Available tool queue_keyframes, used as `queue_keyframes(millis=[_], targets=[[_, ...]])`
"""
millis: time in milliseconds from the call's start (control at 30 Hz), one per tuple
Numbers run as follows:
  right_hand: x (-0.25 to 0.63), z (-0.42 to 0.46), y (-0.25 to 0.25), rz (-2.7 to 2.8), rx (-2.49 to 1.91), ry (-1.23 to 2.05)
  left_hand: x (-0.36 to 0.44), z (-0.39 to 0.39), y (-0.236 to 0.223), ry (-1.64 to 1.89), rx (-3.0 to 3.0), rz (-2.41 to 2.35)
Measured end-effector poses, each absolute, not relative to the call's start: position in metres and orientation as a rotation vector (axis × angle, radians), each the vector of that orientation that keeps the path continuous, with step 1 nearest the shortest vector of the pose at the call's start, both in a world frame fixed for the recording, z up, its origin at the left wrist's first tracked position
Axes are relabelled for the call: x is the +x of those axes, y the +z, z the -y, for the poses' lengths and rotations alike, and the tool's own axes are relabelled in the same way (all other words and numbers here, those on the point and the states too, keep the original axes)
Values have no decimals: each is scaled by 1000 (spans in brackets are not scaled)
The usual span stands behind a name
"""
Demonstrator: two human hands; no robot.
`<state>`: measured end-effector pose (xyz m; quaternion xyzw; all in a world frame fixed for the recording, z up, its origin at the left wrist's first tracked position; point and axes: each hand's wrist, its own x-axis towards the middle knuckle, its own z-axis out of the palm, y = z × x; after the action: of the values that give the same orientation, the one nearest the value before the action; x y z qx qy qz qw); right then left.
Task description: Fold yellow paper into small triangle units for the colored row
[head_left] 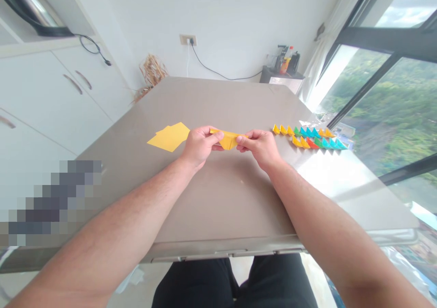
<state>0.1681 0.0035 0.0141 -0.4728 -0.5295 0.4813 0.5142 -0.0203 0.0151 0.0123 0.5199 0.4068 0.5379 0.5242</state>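
Between my two hands, above the middle of the table, is a folded piece of yellow paper. My left hand pinches its left end, thumb on the near face. At the other end my right hand grips it the same way, fingers closed. Just left of my left hand lie several flat yellow paper sheets, loosely overlapped. Off to the right of my right hand stand folded paper boats in two rows, coloured yellow, orange, red, green and blue.
The grey-brown table reaches toward a white wall with a socket. A small dark cabinet holding bottles stands behind the table's far right corner. White cupboards line the left; a window is on the right.
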Motion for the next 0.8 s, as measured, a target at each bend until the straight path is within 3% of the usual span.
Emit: queue_keyframes(millis=[667, 800], targets=[[182, -15, 10, 1342, -1149, 1189, -33, -24, 12, 1079, 1218, -843], [175, -12, 10, 1281, -1252, 850, -28, -24, 9, 1281, 1299, -1002]])
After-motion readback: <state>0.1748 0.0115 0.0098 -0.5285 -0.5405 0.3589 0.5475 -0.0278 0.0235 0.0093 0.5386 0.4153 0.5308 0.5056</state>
